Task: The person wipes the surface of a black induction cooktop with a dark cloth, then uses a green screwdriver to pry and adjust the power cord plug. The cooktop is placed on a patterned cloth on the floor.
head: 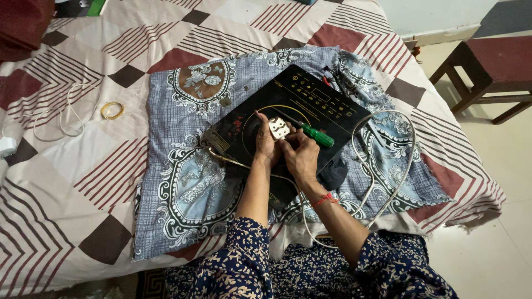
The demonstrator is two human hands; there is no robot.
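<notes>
Over the black cooktop [310, 105], the left hand [265, 145] pinches a white plug [279, 128]. Right hand [302, 155] grips a green-handled screwdriver [310, 132], tip at the plug; its screw work seems underway, calling for a steady plug.

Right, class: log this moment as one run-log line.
left hand: holds white plug | right hand: green screwdriver on plug | under: black induction cooktop

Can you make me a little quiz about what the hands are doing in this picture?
1. True or false: the screwdriver has a red handle.
2. Which hand holds the white plug: A left hand, B right hand, C neither?
3. What black thing lies on the blue cloth under the hands?

Key: 1 false, it is green. 2 A. 3 The cooktop.
</notes>
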